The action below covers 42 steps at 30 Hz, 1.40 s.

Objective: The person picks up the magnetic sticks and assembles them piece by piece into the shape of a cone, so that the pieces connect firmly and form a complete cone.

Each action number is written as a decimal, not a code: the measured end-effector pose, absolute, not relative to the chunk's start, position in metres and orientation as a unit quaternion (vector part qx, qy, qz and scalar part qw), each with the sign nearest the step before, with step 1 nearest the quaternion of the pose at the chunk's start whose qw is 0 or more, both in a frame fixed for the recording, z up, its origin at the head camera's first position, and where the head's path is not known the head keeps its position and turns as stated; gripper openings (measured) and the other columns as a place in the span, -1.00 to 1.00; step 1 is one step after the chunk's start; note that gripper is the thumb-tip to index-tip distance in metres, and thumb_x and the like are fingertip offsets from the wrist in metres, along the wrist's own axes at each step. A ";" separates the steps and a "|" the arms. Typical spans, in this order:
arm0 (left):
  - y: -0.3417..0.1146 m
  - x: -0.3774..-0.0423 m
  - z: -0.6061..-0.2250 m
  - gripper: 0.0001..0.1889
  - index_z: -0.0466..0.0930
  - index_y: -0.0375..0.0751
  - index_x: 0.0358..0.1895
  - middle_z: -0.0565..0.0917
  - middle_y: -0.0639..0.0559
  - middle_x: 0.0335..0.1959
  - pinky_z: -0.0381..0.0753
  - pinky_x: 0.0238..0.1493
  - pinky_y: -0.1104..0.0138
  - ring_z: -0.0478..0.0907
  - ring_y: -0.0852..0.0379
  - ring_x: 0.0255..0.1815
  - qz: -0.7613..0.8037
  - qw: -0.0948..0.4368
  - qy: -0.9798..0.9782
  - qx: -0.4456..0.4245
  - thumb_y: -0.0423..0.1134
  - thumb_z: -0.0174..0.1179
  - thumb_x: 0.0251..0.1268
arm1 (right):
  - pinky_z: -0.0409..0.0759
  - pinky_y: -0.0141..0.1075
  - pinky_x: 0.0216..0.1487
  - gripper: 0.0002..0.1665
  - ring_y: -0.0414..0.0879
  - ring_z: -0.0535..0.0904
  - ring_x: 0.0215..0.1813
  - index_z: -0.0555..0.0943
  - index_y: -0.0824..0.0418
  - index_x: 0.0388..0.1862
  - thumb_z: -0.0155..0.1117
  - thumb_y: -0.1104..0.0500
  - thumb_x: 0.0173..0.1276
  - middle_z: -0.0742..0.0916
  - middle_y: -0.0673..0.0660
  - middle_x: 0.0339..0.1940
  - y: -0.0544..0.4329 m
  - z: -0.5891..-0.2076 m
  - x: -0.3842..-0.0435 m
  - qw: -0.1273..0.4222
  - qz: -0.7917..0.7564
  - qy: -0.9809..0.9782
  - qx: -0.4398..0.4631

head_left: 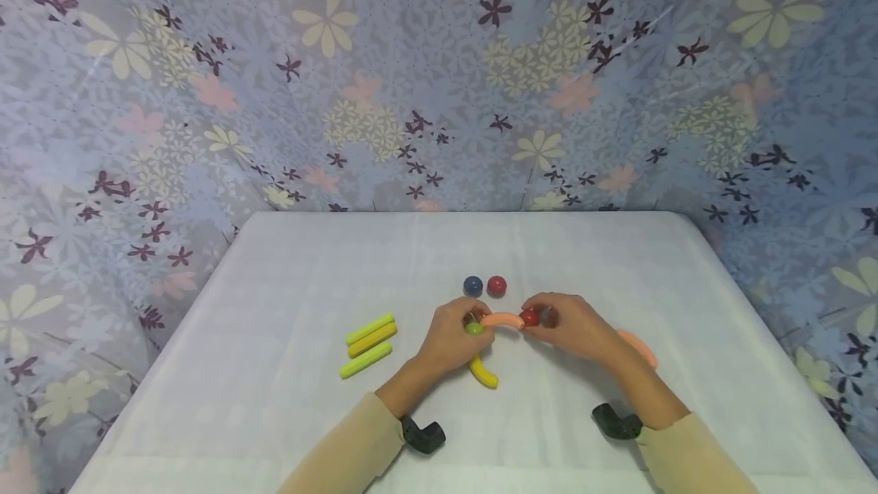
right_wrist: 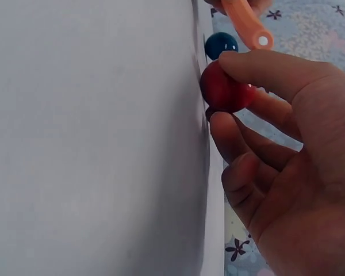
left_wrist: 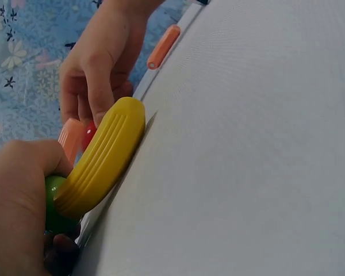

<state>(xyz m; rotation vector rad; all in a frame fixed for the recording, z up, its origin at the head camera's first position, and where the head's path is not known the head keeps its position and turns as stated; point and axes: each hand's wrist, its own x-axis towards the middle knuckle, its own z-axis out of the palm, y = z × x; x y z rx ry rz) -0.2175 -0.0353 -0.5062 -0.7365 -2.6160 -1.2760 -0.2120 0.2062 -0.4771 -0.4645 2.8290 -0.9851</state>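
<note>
My left hand [head_left: 449, 338] grips a green ball [head_left: 474, 328] between thumb and fingers. A curved orange piece [head_left: 503, 319] and a curved yellow piece [left_wrist: 106, 158] extend from that ball. My right hand [head_left: 572, 326] pinches a red ball [right_wrist: 224, 86] between thumb and fingertips, beside the orange piece's free end. That end carries a round pale spot in the right wrist view, where it appears apart from the ball. My left fingers partly hide the green ball.
Behind the hands lie a blue ball [head_left: 473, 286] and another red ball [head_left: 497, 286]. Several straight yellow and yellow-green sticks [head_left: 370, 340] lie to the left. A second curved orange piece [head_left: 638, 348] lies beyond my right forearm on the white-covered table [head_left: 288, 265].
</note>
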 end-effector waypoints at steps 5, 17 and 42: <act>-0.034 -0.218 -0.507 -0.76 0.62 0.00 -0.22 0.54 0.27 -0.38 0.49 -0.40 0.45 0.43 0.30 -0.39 -0.422 0.089 -0.869 -0.241 -0.20 0.36 -0.03 | 0.53 -0.26 -0.37 -0.59 -0.12 0.49 -0.34 0.62 -0.02 -0.08 0.53 0.04 0.07 0.63 -0.12 -0.34 0.212 -0.475 -0.208 0.071 -0.323 0.934 -0.137; -0.034 -0.217 -0.504 -0.78 0.60 -0.01 -0.20 0.55 0.27 -0.37 0.52 -0.34 0.41 0.45 0.24 -0.34 -0.432 0.064 -0.877 -0.200 -0.16 0.36 0.06 | 0.55 -0.27 -0.43 -0.62 -0.10 0.50 -0.35 0.61 -0.03 -0.10 0.51 0.04 0.10 0.65 -0.08 -0.28 0.211 -0.471 -0.205 0.071 -0.349 0.923 -0.144; -0.033 -0.216 -0.504 -0.76 0.61 0.05 -0.14 0.53 0.30 -0.34 0.45 -0.42 0.43 0.40 0.26 -0.39 -0.383 0.083 -0.894 -0.217 -0.15 0.32 0.09 | 0.54 -0.27 -0.41 -0.62 -0.11 0.51 -0.36 0.62 -0.03 -0.08 0.50 0.04 0.12 0.65 -0.11 -0.32 0.201 -0.472 -0.204 0.063 -0.358 0.919 -0.151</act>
